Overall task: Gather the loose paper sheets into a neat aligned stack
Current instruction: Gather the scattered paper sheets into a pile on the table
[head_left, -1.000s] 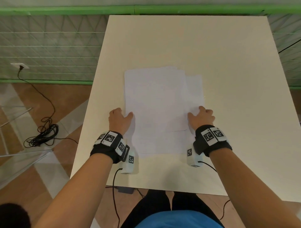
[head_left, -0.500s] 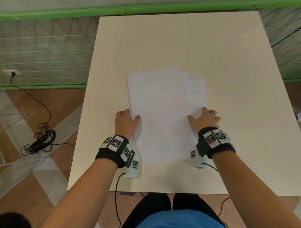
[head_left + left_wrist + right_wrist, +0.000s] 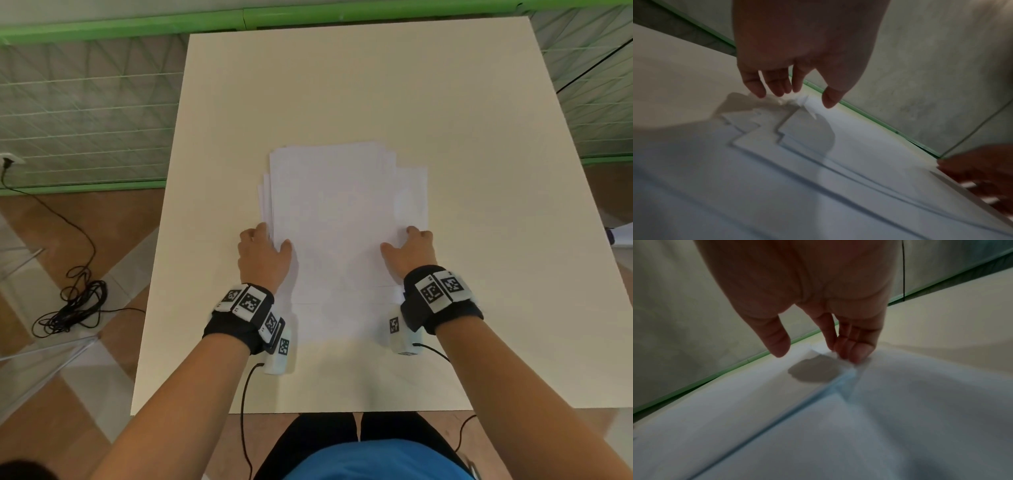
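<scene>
Several white paper sheets point(image 3: 342, 219) lie in a loose, overlapping pile in the middle of the cream table point(image 3: 479, 137); their edges are staggered on the left and at the far right corner. My left hand point(image 3: 270, 240) is at the pile's left side, fingertips against the sheet edges and thumb over the top sheet. In the left wrist view its fingers point(image 3: 777, 87) point down at the stepped paper edges point(image 3: 760, 139). My right hand point(image 3: 400, 240) is at the right side; the right wrist view shows its fingertips point(image 3: 851, 353) pressing on the paper point(image 3: 900, 402), thumb lifted.
The table's near edge is just in front of my body. A green rail point(image 3: 308, 17) and mesh run beyond the far edge. A coiled black cable point(image 3: 75, 301) lies on the floor to the left. A small white object point(image 3: 620, 236) is off the table's right edge.
Both hands have slid a little farther along the pile's sides. My left thumb has come over the top sheet, and staggered sheet edges now show beside that hand.
</scene>
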